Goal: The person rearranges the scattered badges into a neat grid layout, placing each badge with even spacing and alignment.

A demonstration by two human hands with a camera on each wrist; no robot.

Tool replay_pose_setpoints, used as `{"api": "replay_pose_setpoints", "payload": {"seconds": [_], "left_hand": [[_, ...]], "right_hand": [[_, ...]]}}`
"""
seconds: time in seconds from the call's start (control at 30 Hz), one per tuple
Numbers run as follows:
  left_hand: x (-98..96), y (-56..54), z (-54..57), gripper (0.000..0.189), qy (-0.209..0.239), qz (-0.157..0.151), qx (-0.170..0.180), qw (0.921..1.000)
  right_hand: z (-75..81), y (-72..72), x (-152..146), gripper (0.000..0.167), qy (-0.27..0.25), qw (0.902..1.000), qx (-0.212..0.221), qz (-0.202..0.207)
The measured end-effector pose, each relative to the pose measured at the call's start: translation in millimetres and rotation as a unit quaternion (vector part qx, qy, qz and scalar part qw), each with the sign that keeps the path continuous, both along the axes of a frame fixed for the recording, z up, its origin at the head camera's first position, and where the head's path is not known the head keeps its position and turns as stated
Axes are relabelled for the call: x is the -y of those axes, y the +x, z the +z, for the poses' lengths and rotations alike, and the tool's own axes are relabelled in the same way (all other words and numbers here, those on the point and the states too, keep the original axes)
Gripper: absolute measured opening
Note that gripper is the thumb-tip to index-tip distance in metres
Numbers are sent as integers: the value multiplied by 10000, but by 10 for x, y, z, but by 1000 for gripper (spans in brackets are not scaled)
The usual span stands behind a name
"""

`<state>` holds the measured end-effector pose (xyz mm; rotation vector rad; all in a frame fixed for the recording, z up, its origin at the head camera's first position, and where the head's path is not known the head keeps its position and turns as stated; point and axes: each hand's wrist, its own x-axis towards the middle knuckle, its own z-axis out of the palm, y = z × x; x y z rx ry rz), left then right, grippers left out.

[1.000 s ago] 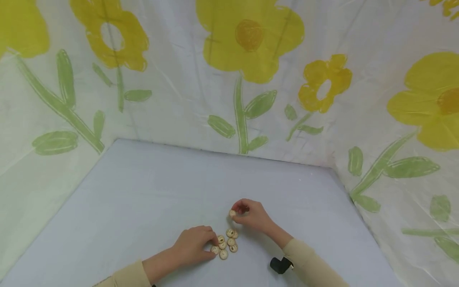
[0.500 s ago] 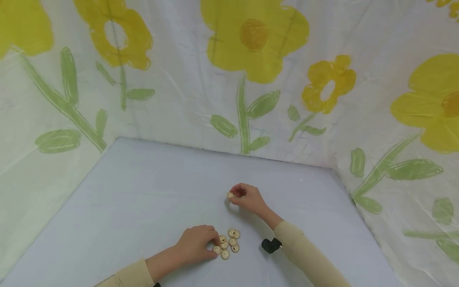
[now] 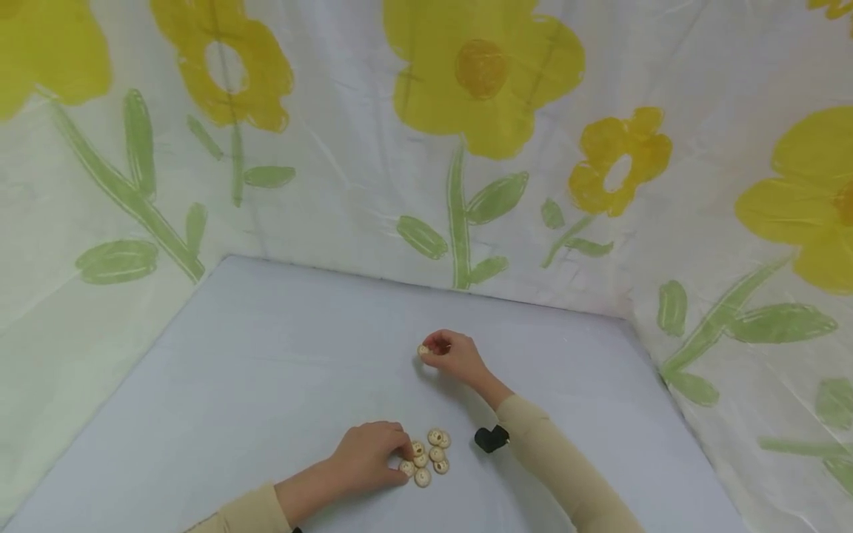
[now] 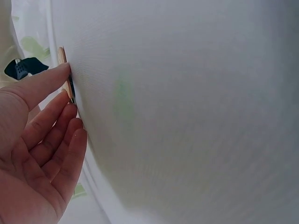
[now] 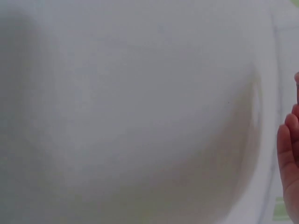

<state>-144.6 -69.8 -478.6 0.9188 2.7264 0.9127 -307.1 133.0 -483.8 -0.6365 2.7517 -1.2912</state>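
Note:
Several small round wooden discs with faces drawn on them lie in a loose cluster on the table; the nearest disc (image 3: 423, 477) lies flat in front. My left hand (image 3: 369, 457) rests at the cluster's left side, its thumb and index fingertips touching the discs there. In the left wrist view the left hand's (image 4: 42, 135) fingers are loosely bent, and the discs (image 4: 62, 55) show edge-on at the fingertips. Beyond the cluster, my right hand (image 3: 460, 360) pinches one wooden disc (image 3: 423, 350) between thumb and fingers, just above the table. The right wrist view shows only part of the right hand (image 5: 289, 144).
The pale table (image 3: 300, 348) spreads around the hands. A white curtain (image 3: 333, 222) painted with yellow flowers stands along its back and sides. A black wrist device (image 3: 492, 439) sticks out below the right sleeve (image 3: 560, 466).
My right hand has moved away from the cluster toward the back of the table, carrying its wooden disc. The left hand has stayed at the discs. The view has shifted slightly.

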Motion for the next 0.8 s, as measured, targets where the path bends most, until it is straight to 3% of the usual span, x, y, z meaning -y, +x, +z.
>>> {"api": "replay_pose_setpoints", "payload": {"seconds": [0.57,0.8], "left_hand": [[5,-17,-32,17,157,30,60,9999],[-2,-17,-48,17,106,44,70,9999]], "right_hand": [[44,-419,327,21,20,9985,468,-275],[-8,-583,432,21,-14,9986,388,-359]]}}
